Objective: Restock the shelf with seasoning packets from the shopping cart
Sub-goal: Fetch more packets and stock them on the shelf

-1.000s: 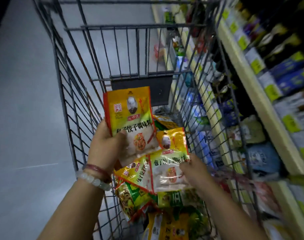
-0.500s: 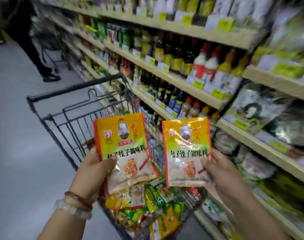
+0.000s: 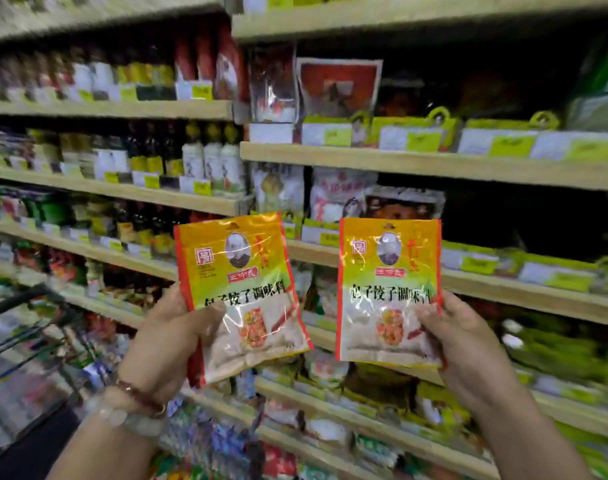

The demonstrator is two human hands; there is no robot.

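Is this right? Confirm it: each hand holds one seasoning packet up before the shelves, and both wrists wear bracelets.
Not quite. The head view shows bracelets on the left wrist only; the right wrist is bare. The left hand and right hand do each hold one packet before the shelves.

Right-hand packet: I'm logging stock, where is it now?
Head view, right of centre: the right-hand packet is upright in the right hand, before the shelves.

Both forearms are raised; the left hand [image 3: 170, 337] and right hand [image 3: 465, 344] each pinch something, thumbs in front.
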